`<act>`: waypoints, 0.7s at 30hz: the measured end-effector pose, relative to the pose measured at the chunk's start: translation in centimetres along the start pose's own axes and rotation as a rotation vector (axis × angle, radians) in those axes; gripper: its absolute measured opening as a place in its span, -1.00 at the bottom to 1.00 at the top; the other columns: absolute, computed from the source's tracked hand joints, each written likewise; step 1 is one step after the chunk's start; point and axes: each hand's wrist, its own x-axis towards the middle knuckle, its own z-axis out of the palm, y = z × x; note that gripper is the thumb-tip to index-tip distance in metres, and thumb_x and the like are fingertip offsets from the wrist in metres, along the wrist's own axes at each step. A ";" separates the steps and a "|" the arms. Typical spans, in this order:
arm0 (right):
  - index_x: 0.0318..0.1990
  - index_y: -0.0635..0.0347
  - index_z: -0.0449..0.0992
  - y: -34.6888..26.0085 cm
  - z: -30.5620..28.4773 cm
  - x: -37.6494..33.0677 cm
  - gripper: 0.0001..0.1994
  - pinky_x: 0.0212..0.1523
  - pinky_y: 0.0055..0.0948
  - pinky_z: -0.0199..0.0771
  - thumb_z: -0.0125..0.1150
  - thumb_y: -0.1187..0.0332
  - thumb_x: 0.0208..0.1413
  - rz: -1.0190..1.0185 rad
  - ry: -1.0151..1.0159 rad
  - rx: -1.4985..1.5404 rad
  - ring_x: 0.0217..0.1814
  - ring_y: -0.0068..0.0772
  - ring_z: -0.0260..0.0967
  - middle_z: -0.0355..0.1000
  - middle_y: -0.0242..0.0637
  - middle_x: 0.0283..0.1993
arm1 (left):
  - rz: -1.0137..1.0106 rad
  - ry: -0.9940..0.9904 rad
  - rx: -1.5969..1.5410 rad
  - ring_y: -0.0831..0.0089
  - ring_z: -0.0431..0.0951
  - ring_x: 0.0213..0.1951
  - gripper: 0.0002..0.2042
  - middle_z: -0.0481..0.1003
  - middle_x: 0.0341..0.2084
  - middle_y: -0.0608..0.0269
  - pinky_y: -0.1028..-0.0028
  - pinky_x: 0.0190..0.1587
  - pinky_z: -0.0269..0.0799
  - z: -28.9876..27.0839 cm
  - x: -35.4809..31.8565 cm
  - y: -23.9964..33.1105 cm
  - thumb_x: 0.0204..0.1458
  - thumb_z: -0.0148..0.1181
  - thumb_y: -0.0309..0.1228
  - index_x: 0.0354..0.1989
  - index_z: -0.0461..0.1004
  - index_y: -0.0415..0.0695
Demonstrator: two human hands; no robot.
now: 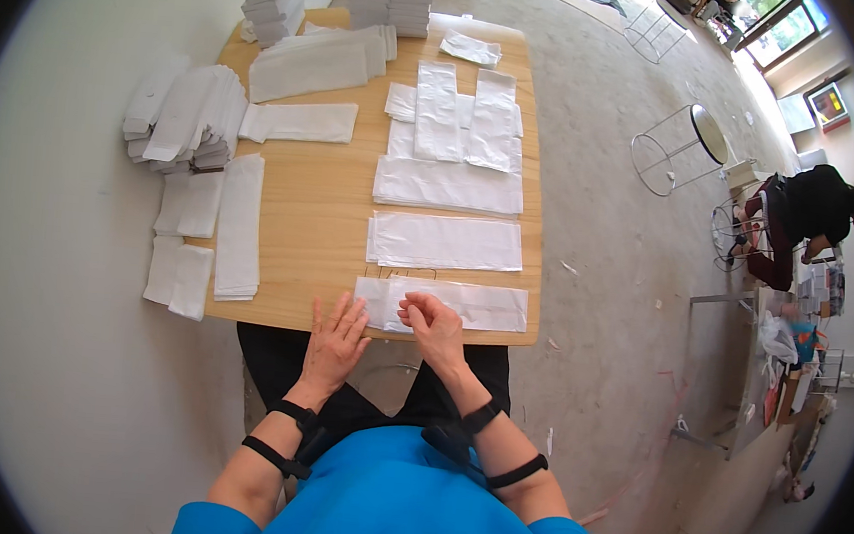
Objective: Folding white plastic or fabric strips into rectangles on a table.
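Right hand (434,330) drawn in narrow over the strip (494,308), thumb and fingers close together; cannot tell whether pinching a layer or only touching. Left hand (333,348) at nine o'clock from there, palm down, fingers spread wide, gripping nothing visible, fingertips at or just beside the strip's nine o'clock end. Strip lying flat along the near edge of the table (311,208), at five o'clock on a clock laid over the tabletop, twelve at the far end; overlapping layers visible at the end by the hands. Judging by that, partway through handling, with layers not squared up and not yet on any pile. At twelve o'clock from the right hand, just beyond the strip, a flat bundle (449,244), laid out and untouched; beyond that, a layered pile (448,186) with two crosswise strips (439,112) on top. On the tabletop clock again: a small piece (471,49) at one, a long strip (241,227) at eight, a broad stack (198,113) between nine and ten, a fan of strips (313,64) at eleven, tall stacks (388,3) at twelve. Cannot tell finished from waiting among these; only the strip by the hands apparently in progress.
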 end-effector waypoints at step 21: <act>-0.10 0.41 0.53 0.6 1.6 0.5 -0.77 -0.15 -0.52 0.58 0.01 0.46 0.23 0.121 0.074 -0.053 -0.23 -0.46 0.57 0.59 -0.17 -0.25 | -0.304 0.160 -0.469 0.21 0.44 -0.24 -0.84 0.39 -0.40 0.20 0.26 -0.16 0.25 0.5 2.4 0.6 -0.04 0.25 -0.42 -0.36 0.38 -0.10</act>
